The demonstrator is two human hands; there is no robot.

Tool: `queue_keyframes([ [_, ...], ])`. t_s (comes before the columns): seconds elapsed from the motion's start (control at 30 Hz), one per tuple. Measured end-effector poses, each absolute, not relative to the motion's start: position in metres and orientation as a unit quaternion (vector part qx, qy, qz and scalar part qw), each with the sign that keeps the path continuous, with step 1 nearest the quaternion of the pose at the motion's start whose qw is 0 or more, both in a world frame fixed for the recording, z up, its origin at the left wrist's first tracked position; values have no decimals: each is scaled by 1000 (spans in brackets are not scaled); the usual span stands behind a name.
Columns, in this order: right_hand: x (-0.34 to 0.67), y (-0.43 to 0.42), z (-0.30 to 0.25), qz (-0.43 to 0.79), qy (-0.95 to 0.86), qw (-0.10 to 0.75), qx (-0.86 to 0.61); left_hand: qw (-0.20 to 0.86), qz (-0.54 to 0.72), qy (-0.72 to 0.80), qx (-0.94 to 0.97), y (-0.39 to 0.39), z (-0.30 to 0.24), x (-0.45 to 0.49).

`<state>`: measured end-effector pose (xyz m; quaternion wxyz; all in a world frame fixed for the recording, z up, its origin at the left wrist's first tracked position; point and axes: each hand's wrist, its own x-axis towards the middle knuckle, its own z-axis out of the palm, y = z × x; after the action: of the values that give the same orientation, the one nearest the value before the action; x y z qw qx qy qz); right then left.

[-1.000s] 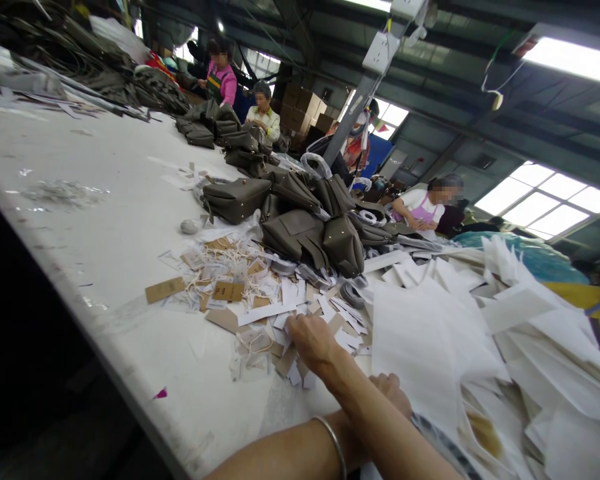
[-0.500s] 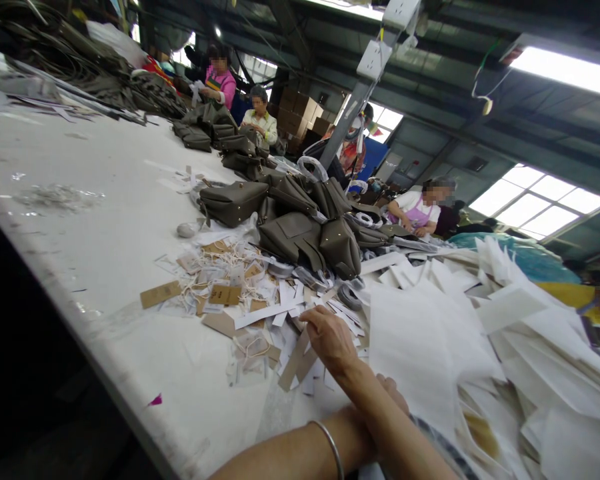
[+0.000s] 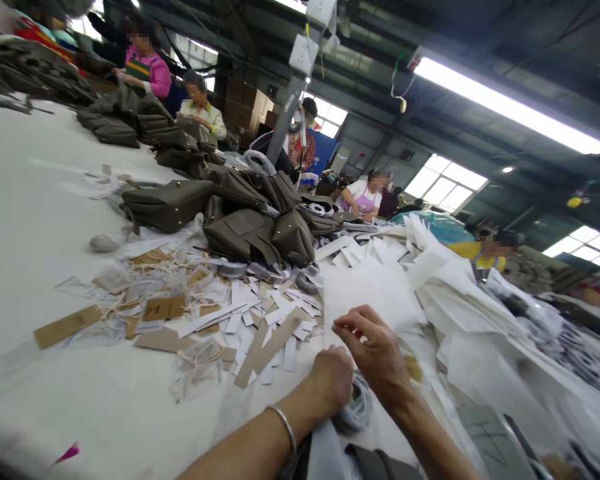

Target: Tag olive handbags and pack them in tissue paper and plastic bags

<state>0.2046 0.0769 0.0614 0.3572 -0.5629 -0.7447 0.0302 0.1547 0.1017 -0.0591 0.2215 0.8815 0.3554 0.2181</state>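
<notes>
My left hand (image 3: pixel 333 380), with a metal bangle on the wrist, is a closed fist resting on the white table (image 3: pixel 40 220). A grey coiled bundle (image 3: pixel 356 408) lies against it. What the fist holds is hidden. My right hand (image 3: pixel 375 347) hovers just beyond it, fingers curled and thumb and forefinger pinched together. It is at the edge of a heap of white paper sheets (image 3: pixel 380 293). Left of both hands lies a scatter of brown card tags with strings and white paper strips (image 3: pixel 230 320).
Olive-grey handbags (image 3: pixel 250 230) are piled past the tags, with more (image 3: pixel 130 127) farther along the table. Several people sit working on the far side. A dark bag (image 3: pixel 380 463) lies under my forearms. A pink scrap (image 3: pixel 67 453) lies at the near left.
My right hand has drawn back from the tag pile to the edge of the white sheets and curled into a pinch. My left fist has come out from under it. The view swung right.
</notes>
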Motion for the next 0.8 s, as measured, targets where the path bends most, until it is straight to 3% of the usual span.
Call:
queue_keyframes([
  [0.23, 260, -12, 58, 55, -632, 474, -611, 205, 143, 360, 899, 101, -40, 140],
  [0.4, 278, -69, 50, -61, -703, 381, -597, 187, 117, 373, 901, 101, -38, 139],
  [0.53, 285, -87, 46, 5, -768, 316, -556, 172, 112, 382, 901, 105, -36, 138],
  [0.8, 284, -82, 42, 34, -757, 324, -567, 148, 148, 379, 901, 106, -35, 139],
])
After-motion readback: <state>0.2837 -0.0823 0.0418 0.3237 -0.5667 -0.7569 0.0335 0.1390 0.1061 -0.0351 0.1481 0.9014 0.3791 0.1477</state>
